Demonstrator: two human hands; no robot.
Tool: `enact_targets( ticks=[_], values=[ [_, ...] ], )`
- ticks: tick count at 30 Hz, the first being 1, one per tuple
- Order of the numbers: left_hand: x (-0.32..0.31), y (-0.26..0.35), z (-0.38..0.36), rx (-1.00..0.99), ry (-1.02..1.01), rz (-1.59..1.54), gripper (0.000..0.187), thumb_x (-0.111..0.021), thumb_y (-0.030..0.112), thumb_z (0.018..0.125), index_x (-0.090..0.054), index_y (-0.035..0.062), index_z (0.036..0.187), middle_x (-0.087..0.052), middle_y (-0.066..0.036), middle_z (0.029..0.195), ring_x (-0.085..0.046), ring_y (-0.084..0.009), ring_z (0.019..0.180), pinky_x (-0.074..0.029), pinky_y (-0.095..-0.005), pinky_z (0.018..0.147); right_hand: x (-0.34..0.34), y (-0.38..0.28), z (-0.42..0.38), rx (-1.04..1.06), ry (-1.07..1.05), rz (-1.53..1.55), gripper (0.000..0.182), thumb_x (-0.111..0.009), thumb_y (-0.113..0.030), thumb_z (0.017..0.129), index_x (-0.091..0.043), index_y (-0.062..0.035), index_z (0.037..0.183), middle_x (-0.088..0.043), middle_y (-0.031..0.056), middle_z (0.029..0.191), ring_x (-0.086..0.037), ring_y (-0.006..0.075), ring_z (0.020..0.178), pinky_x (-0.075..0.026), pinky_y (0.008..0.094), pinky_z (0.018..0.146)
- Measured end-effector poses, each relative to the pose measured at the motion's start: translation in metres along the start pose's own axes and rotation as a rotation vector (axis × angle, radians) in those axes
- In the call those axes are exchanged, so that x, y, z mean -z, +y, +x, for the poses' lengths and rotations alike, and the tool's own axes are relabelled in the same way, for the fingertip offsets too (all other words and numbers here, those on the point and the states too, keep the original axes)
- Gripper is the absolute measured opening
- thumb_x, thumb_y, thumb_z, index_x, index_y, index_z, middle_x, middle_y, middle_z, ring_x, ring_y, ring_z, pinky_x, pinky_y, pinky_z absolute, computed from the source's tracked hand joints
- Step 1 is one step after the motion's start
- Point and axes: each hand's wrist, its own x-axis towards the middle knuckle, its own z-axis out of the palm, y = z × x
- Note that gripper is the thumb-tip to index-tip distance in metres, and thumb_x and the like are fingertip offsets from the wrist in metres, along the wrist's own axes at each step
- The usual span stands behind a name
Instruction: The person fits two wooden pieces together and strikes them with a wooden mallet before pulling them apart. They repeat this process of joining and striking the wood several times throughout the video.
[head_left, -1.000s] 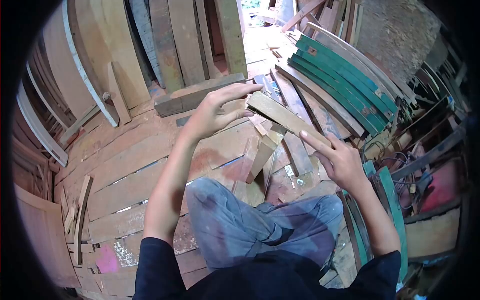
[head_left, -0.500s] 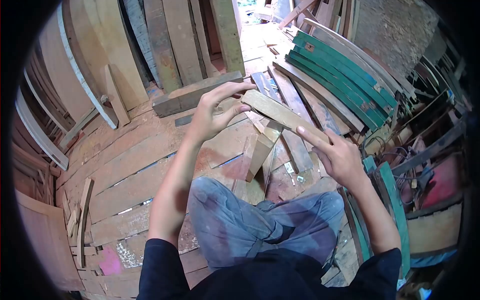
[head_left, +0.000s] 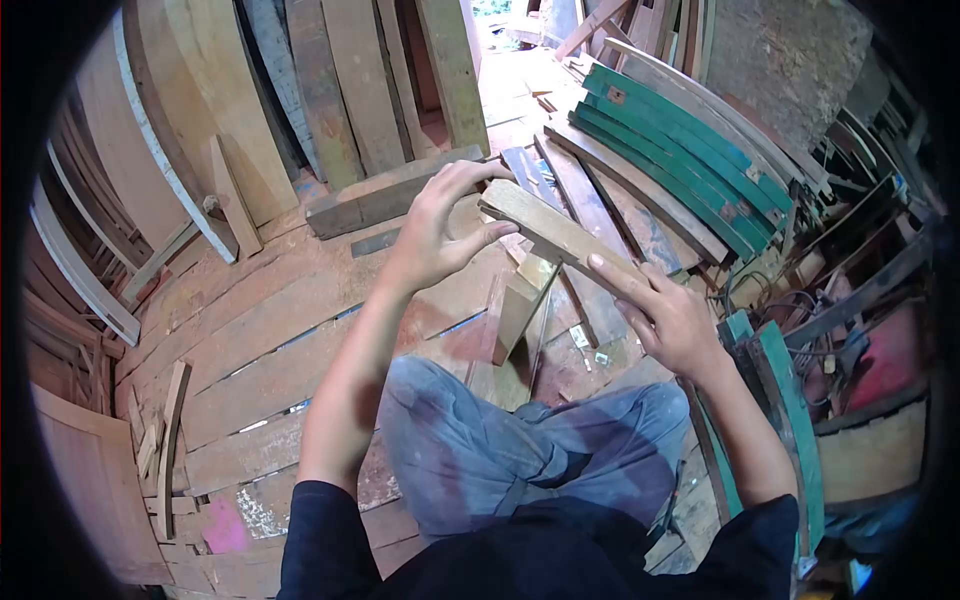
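Observation:
A pale, tapered wooden piece [head_left: 560,228] is held up above my lap, its broad end toward the left and its narrow end toward the right. My right hand [head_left: 680,315] is wrapped around the narrow end, with the index finger stretched along its side. At the broad end, my left hand [head_left: 440,225] curves round the wood, thumb at its lower edge and fingers at its upper edge; the fingertips are partly hidden. Below the piece, a wooden block [head_left: 517,318] stands tilted on the floor between my knees and the stacked boards.
A dark beam [head_left: 390,195] lies ahead on the plank floor [head_left: 270,350]. Green boards [head_left: 680,165] are stacked at the front right. Tall boards [head_left: 350,90] lean at the front left. Cables [head_left: 795,310] and more green boards [head_left: 785,410] lie to the right.
My left thumb has slid a little right along the lower edge of the wooden piece. The piece has turned slightly, and my right hand keeps its hold.

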Motion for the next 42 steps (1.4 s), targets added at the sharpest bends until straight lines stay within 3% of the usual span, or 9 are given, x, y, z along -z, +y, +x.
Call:
enact_targets(
  ticks=[8,13,14,16,19,23,26,31,42],
  values=[
    [-0.067,-0.015,-0.045,0.266,0.170,-0.903,0.130,-0.092,0.040,0.074,-0.004,0.0113,0.167,-0.027,-0.024,0.164,-0.029,-0.0342,0.153,-0.030,-0.0454,0.120,-0.009,0.022,0.011,0.032,0.012,0.527,0.052,-0.054,-0.027,0.105,-0.046,-0.0226,0.156,-0.071,0.0168,0.123,-0.072,0.0307,0.100,-0.054,0.0381,0.089],
    [-0.122,-0.014,-0.067,0.159,0.109,-0.547,0.109,-0.085,0.023,0.079,-0.019,0.0068,0.164,-0.038,-0.018,0.160,-0.038,-0.0276,0.148,-0.033,-0.0401,0.119,0.005,0.027,0.012,-0.551,-0.402,1.347,0.057,-0.046,-0.042,0.110,-0.033,-0.0201,0.162,-0.056,0.0063,0.078,-0.045,0.0097,0.053,-0.041,0.0252,0.050],
    [-0.124,-0.016,-0.066,0.185,0.115,-0.554,0.104,-0.084,0.020,0.080,-0.024,0.0054,0.163,-0.042,-0.017,0.158,-0.042,-0.0260,0.145,-0.034,-0.0391,0.118,0.002,0.023,0.011,-0.583,-0.349,1.388,0.056,-0.041,-0.058,0.108,-0.062,-0.0068,0.118,-0.044,0.0009,0.064,-0.037,0.0075,0.042,-0.029,0.0236,0.038],
    [-0.121,-0.016,-0.063,0.367,0.082,-0.560,0.087,-0.079,0.016,0.082,-0.036,0.0026,0.157,-0.052,-0.014,0.150,-0.049,-0.0230,0.138,-0.037,-0.0374,0.116,-0.007,0.032,0.006,-0.582,-0.440,1.599,0.064,-0.036,-0.064,0.106,-0.054,-0.0050,0.092,-0.041,0.0003,0.060,-0.034,0.0080,0.039,-0.029,0.0234,0.036],
    [-0.123,-0.034,-0.063,0.416,0.110,-0.621,0.063,-0.078,0.021,0.084,-0.053,0.0003,0.138,-0.065,-0.010,0.128,-0.060,-0.0185,0.118,-0.047,-0.0360,0.103,-0.019,0.046,0.000,-0.433,-0.591,1.928,0.062,-0.031,-0.069,0.104,-0.042,-0.0094,0.090,-0.037,0.0009,0.056,-0.034,0.0100,0.036,-0.031,0.0251,0.032],
    [-0.131,-0.052,-0.061,0.437,0.132,-0.680,0.056,-0.078,0.024,0.086,-0.058,-0.0001,0.132,-0.068,-0.009,0.121,-0.062,-0.0164,0.111,-0.050,-0.0353,0.098,-0.019,0.051,-0.008,-0.308,-0.470,2.084,0.057,-0.037,-0.056,0.106,-0.043,-0.0144,0.144,-0.050,0.0095,0.074,-0.049,0.0157,0.045,-0.037,0.0286,0.034],
    [-0.132,-0.046,-0.048,0.471,0.041,-0.692,0.061,-0.075,0.017,0.085,-0.053,0.0005,0.140,-0.064,-0.009,0.129,-0.059,-0.0169,0.119,-0.045,-0.0350,0.105,-0.013,0.054,-0.005,-0.239,-0.263,1.888,0.052,-0.044,-0.037,0.106,-0.041,-0.0158,0.154,-0.059,0.0198,0.100,-0.062,0.0269,0.059,-0.049,0.0358,0.043],
    [-0.158,-0.051,-0.023,0.470,0.048,-0.662,0.071,-0.075,0.018,0.081,-0.049,-0.0004,0.145,-0.062,-0.010,0.133,-0.056,-0.0187,0.125,-0.041,-0.0343,0.111,0.017,0.044,0.026,-0.005,0.012,0.299,0.059,-0.056,-0.026,0.103,-0.037,-0.0248,0.159,-0.064,0.0286,0.127,-0.071,0.0445,0.082,-0.058,0.0500,0.080],
    [-0.164,-0.037,-0.002,0.481,-0.014,-0.664,0.076,-0.073,0.013,0.077,-0.048,-0.0028,0.146,-0.062,-0.013,0.136,-0.056,-0.0188,0.127,-0.041,-0.0316,0.110,0.034,0.059,0.037,-0.216,-0.110,0.089,0.057,-0.057,-0.027,0.103,-0.040,-0.0312,0.157,-0.067,0.0282,0.080,-0.069,0.0468,0.079,-0.052,0.0557,0.075]
  ],
)
